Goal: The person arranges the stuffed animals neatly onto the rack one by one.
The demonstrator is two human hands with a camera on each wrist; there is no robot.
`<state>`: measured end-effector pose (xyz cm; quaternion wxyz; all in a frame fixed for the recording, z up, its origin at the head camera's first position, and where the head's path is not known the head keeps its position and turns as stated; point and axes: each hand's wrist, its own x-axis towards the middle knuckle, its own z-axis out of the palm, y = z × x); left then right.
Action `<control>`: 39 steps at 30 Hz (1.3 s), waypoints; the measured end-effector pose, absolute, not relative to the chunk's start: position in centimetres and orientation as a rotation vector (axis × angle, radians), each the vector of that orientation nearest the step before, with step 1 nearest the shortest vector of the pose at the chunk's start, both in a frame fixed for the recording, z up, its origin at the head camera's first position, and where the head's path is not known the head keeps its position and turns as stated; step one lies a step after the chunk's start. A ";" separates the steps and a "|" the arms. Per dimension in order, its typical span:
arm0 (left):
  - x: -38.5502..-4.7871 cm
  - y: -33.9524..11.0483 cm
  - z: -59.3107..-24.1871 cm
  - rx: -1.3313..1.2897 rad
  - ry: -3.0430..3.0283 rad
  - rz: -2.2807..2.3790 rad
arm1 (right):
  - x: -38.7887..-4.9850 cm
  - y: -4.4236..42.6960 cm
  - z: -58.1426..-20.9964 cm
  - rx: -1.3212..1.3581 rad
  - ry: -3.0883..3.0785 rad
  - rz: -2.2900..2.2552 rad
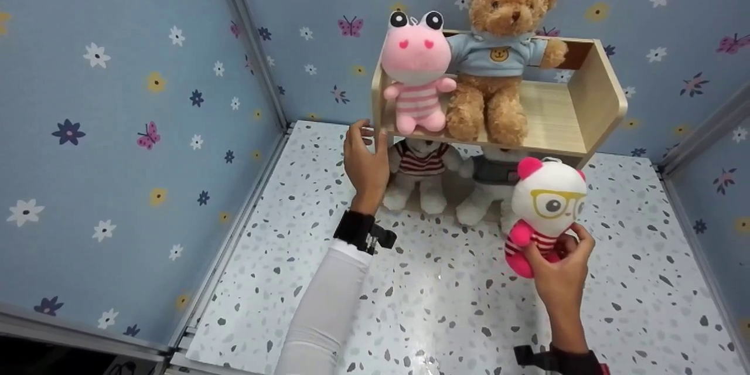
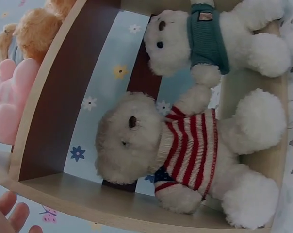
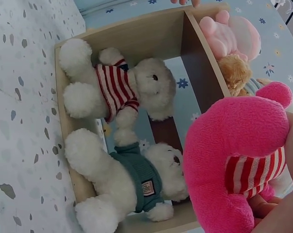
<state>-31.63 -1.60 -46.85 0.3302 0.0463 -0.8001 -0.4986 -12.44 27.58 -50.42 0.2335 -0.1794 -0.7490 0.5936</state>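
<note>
My right hand (image 1: pixel 559 269) grips a white-and-pink panda plush (image 1: pixel 548 211) with yellow glasses and a striped top. It is held in front of the shelf's right side; in the right wrist view its pink legs (image 3: pixel 209 160) fill the near side. Beside the left end of the wooden shelf (image 1: pixel 597 99), my left hand (image 1: pixel 366 164) is raised, loosely bent, holding nothing; whether it touches the wood I cannot tell. On the upper tier a pink frog-like plush (image 1: pixel 416 70) sits left of a brown teddy bear (image 1: pixel 507 58) in a blue top.
In the lower tier sit two white bears, one in a red-striped sweater (image 2: pixel 190 150), the other in a green top (image 2: pixel 207 39). The shelf stands on a speckled white surface (image 1: pixel 433 304). Flowered blue walls (image 1: pixel 129 146) enclose it at the back and sides.
</note>
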 end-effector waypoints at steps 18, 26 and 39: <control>-34.0 -1.5 -45.1 0.164 -2.164 -1.115 | -13.9 28.7 -48.5 -0.421 -1.992 1.584; -34.3 -1.5 -45.6 0.162 -2.142 -1.079 | -15.4 28.7 -47.1 -0.405 -1.954 1.526; -34.2 -1.4 -45.5 0.143 -2.148 -1.095 | -18.8 28.8 -44.3 -0.370 -1.869 1.443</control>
